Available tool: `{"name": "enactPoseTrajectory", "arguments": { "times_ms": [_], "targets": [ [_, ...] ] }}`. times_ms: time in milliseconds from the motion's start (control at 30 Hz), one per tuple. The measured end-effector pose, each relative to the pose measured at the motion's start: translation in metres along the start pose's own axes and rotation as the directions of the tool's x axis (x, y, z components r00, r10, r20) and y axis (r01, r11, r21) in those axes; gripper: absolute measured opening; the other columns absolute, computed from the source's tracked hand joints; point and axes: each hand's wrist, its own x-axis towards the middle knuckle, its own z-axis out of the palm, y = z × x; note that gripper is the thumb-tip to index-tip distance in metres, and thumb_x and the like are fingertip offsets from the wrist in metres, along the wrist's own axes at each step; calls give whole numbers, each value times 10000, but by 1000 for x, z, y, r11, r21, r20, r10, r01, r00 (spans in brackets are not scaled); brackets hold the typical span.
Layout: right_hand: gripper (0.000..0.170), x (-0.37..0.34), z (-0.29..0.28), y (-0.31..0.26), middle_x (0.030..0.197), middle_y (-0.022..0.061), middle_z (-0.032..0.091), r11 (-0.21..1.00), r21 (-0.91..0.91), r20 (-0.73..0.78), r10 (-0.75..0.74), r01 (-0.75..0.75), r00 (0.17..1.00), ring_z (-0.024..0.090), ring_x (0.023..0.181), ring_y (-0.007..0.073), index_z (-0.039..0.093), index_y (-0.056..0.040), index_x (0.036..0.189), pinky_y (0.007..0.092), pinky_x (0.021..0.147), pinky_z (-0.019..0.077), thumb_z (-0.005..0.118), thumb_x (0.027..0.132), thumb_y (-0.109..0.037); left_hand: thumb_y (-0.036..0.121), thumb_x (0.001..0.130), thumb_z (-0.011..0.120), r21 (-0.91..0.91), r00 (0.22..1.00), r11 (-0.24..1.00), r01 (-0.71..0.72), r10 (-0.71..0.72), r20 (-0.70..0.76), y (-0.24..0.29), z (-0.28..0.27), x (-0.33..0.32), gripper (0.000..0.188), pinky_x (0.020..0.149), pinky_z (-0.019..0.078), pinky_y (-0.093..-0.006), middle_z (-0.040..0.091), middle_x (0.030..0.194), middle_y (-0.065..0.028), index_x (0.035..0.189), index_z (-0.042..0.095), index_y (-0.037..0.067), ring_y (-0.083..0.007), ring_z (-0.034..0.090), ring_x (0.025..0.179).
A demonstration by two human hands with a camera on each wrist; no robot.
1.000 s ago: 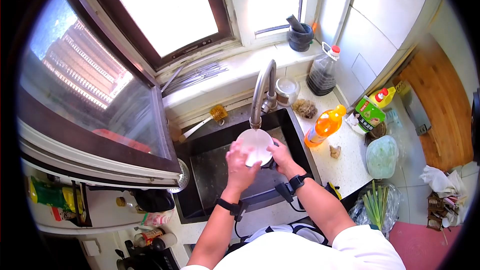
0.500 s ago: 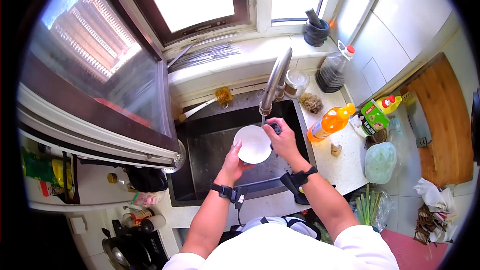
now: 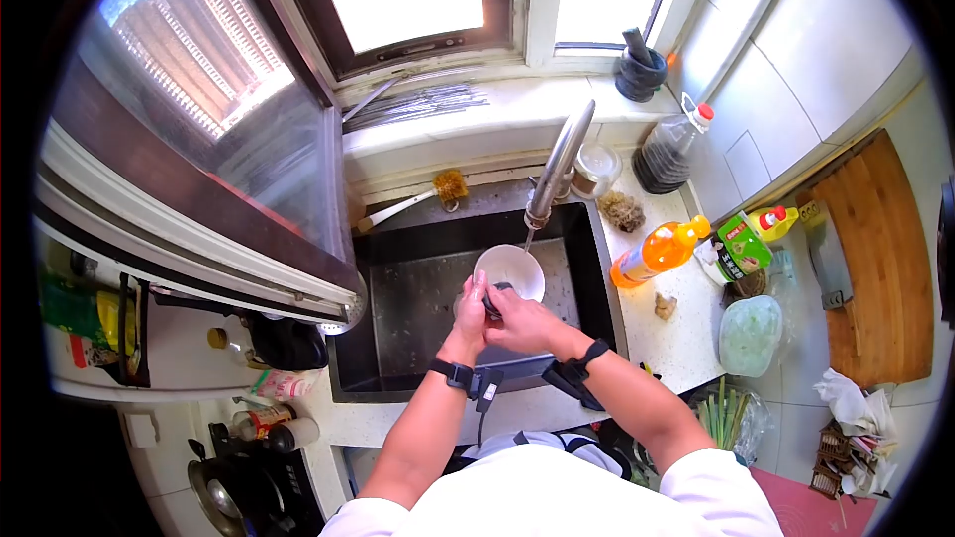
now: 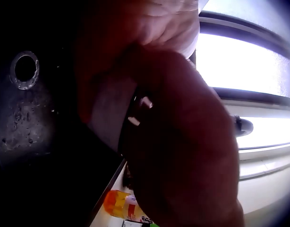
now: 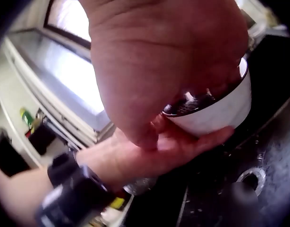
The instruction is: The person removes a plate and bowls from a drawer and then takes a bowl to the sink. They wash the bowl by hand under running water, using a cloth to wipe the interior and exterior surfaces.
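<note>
A white bowl (image 3: 519, 270) is tilted under the faucet (image 3: 562, 164), and a thin stream of water runs down at its far rim. My left hand (image 3: 466, 316) holds the bowl from the left, with fingers spread beneath its wall in the right wrist view. In my right hand (image 3: 524, 324) is a dark scouring pad (image 5: 192, 102), gripped against the bowl's near rim, with the fingers reaching inside. The right hand covers most of the pad. Both hands are over the black sink (image 3: 418, 288).
A brush (image 3: 448, 185) lies behind the sink. Right of it stand an orange bottle (image 3: 662, 252), a jug of dark liquid (image 3: 668, 151) and a glass jar (image 3: 597, 169), near a brown scrubber (image 3: 621, 210). An open window sash (image 3: 239, 159) juts in at the left.
The bowl has gone from face-on in both hands to tilted under the water. My right hand, with the scouring pad, has moved from the right of the bowl to its near rim beside my left hand.
</note>
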Motion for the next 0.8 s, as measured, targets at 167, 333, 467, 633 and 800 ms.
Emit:
{"name": "enactPoseTrajectory", "arguments": {
  "times_ms": [167, 333, 467, 633, 800],
  "targets": [
    [444, -10, -20, 25, 1087, 164, 562, 763, -506, 127, -395, 402, 910, 542, 1093, 300, 558, -90, 1126, 527, 981, 352, 650, 734, -278, 476, 962, 421, 145, 989, 987, 73, -91, 119, 34, -6, -12, 496, 800, 554, -443, 596, 1183, -101, 1288, 472, 106, -253, 630, 1004],
    [326, 12, 6, 34, 1034, 139, 592, 851, -502, -179, -277, 155, 944, 536, 1103, 274, 587, -68, 931, 498, 981, 354, 706, 668, -221, 421, 963, 461, 260, 994, 962, 80, -57, -92, 23, 15, -11, 441, 767, 554, -412, 586, 1121, -72, 1276, 446, 109, -222, 603, 1001],
    [271, 10, 9, 15, 914, 120, 607, 996, 47, -79, -72, 76, 994, 555, 1043, 254, 580, -94, 839, 507, 941, 370, 712, 639, -221, 299, 957, 528, 220, 984, 973, -72, 105, -141, 17, 6, 1, 331, 872, 426, -271, 563, 1064, -34, 1203, 490, 81, -135, 514, 1014],
    [232, 4, -5, 51, 960, 42, 608, 611, -733, -20, -460, 300, 888, 495, 1118, 268, 642, -115, 854, 508, 1027, 314, 705, 660, -227, 355, 953, 509, 537, 987, 829, 156, -103, -127, 56, 16, -17, 428, 761, 515, -351, 571, 1107, -70, 1258, 445, 62, -215, 579, 971],
    [398, 13, 18, 8, 968, 169, 630, 982, 72, -262, -152, 176, 953, 605, 942, 369, 575, -58, 1032, 436, 832, 491, 695, 696, -234, 249, 951, 476, 299, 984, 954, -37, 87, -155, 11, 7, 6, 341, 760, 518, -368, 570, 1088, -102, 1230, 452, 56, -232, 585, 962]
  ]
}}
